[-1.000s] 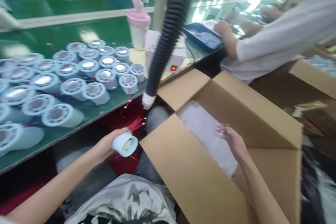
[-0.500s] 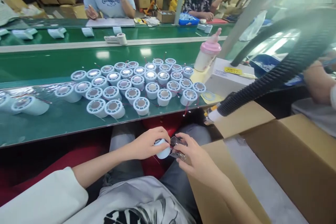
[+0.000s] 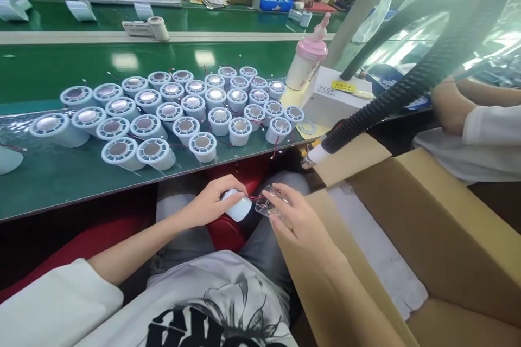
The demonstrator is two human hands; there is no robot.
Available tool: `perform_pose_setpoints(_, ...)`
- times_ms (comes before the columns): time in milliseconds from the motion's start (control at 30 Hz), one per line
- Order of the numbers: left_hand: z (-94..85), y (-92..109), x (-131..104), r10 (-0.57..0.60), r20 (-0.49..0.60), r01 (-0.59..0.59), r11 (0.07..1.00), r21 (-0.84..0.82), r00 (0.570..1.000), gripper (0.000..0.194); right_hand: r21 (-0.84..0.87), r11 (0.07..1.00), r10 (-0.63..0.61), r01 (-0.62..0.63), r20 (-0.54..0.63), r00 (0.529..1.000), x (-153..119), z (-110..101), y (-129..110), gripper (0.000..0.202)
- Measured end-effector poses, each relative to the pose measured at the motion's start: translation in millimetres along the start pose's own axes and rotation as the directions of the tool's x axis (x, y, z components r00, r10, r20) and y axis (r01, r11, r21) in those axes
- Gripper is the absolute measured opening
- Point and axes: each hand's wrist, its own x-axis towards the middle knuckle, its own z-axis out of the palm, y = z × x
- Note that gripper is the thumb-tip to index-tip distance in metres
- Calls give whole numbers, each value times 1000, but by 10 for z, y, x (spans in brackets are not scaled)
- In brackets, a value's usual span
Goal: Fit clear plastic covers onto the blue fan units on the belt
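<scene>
Over my lap, my left hand is wrapped round a light-blue plastic cylinder, tilted toward the right. Thin red wires run from it to the right. My right hand grips a clear, transparent cup-like piece, its rim turned toward the cylinder. A small gap separates the two parts. Several similar light-blue cylinders with round metallic discs on top stand grouped on the green table beyond my hands, some with red wires trailing out.
An open cardboard box is at my right. A black corrugated hose slants above it. A pink-lidded bottle and a white box stand on the table. Co-workers sit opposite, and another person's arm is at the right.
The clear piece and the cylinder have drawn slightly apart, with red wires now visible between them. The camera view has shifted, so the tabletop sits higher and further left.
</scene>
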Motion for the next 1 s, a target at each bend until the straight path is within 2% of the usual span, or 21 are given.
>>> perform_pose_setpoints(133, 53, 32, 44, 79, 74, -80, 997, 18, 994, 23, -27, 999, 42, -38, 154, 987, 72, 26, -29, 37)
perform_pose_setpoints(200, 57, 38, 60, 88, 63, -90, 996, 28, 994, 21, 91, 991, 72, -93, 205, 976, 111, 39, -53, 24)
perform_pose_setpoints(300, 50, -14, 68, 63, 20, -63, 998, -19, 998, 25, 352, 919, 131, -179, 155, 979, 129, 53, -80, 4)
perform_pose_setpoints(367, 48, -87, 64, 72, 11, -72, 996, -45, 997, 46, 509, 825, 227, -245, 97, 969, 122, 62, -89, 13)
perform_pose_setpoints(433, 53, -172, 56, 124, 35, -124, 992, -25, 992, 61, 641, 703, 341, -307, 76, 937, 113, 70, -92, 19)
perform_pose_setpoints(533, 68, -265, 36, 194, 122, -191, 981, -39, 973, 64, 770, 531, 460, -355, 90, 884, 112, 76, -86, 26)
perform_pose_setpoints(633, 84, -257, 12, 154, 213, -106, 970, -221, 965, 68, 858, 354, 514, -371, 153, 844, 124, 78, -58, 29)
perform_pose_setpoints(700, 89, -193, -2, 91, 221, -16, 947, -321, 971, 70, 895, 282, 514, -345, 163, 842, 126, 77, -29, 30)
perform_pose_setpoints(733, 90, -150, -8, 53, 211, 25, 937, -349, 976, 70, 903, 295, 490, -312, 137, 861, 122, 74, -15, 29)
perform_pose_setpoints(767, 90, -103, -14, 9, 201, 67, 927, -370, 980, 70, 896, 351, 444, -273, 98, 891, 113, 68, -3, 26)
perform_pose_setpoints(833, 90, -16, -28, -96, 192, 169, 894, -414, 977, 67, 806, 564, 298, -181, 6, 954, 81, 48, 5, 19)
perform_pose_setpoints(867, 90, 20, -37, -146, 197, 221, 871, -440, 969, 66, 722, 679, 216, -129, -30, 976, 61, 34, 2, 25)
perform_pose_setpoints(933, 91, 68, -58, -211, 215, 292, 819, -493, 954, 65, 537, 843, 86, -35, -69, 994, 17, 3, -18, 40)
perform_pose_setpoints(1000, 88, 85, -80, -215, 241, 314, 788, -529, 946, 66, 435, 900, 14, 29, -95, 995, -21, -23, -44, 39)
